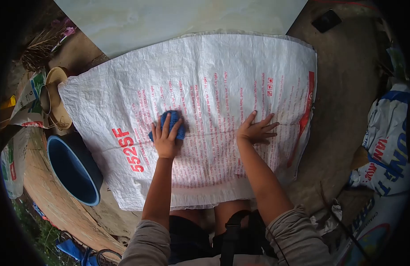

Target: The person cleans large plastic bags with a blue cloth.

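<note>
A large white woven sack [178, 66] with red printing and "552SF" on it lies spread flat in front of me. My left hand [165, 142] presses a crumpled blue cloth [181, 132] onto the sack, left of its middle. The fingers lie over the cloth, which shows between and beside them. Right of the middle, my right hand [257, 130] rests flat on the sack with its fingers spread. Nothing is in that hand.
A blue basin [76, 170] stands at the left, below a tan bowl-like container [58, 104]. Behind the sack lies a pale smooth sheet [183, 20]. A dark phone-like object [326, 21] sits on the floor, upper right. Printed bags [387, 142] fill the right edge.
</note>
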Action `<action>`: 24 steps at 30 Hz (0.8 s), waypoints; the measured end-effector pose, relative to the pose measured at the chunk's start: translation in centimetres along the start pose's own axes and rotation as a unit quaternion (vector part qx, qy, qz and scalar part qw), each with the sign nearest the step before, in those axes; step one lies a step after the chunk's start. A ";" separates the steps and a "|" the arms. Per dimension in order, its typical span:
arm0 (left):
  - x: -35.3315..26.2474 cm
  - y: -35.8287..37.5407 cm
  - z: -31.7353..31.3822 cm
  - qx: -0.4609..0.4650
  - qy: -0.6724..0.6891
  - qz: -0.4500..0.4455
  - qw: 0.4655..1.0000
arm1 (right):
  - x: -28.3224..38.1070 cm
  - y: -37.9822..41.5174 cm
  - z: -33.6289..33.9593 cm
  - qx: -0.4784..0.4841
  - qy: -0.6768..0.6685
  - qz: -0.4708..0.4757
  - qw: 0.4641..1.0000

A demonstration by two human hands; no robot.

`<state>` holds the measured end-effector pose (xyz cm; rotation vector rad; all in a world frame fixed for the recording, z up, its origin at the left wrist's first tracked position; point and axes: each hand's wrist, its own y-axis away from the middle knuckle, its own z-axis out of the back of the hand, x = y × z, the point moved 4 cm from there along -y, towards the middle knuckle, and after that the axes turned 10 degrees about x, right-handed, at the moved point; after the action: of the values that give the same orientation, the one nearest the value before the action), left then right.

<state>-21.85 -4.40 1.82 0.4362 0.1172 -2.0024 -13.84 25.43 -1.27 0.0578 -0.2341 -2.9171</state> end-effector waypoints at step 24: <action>-14.8 -14.8 -3.4 0.039 0.061 -0.204 0.976 | -0.1 0.3 -0.1 -0.010 0.006 0.028 1.000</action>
<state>-28.18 15.84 2.28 0.6268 0.2197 -2.3877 -13.72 25.18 -1.31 0.0634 -0.2004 -2.8619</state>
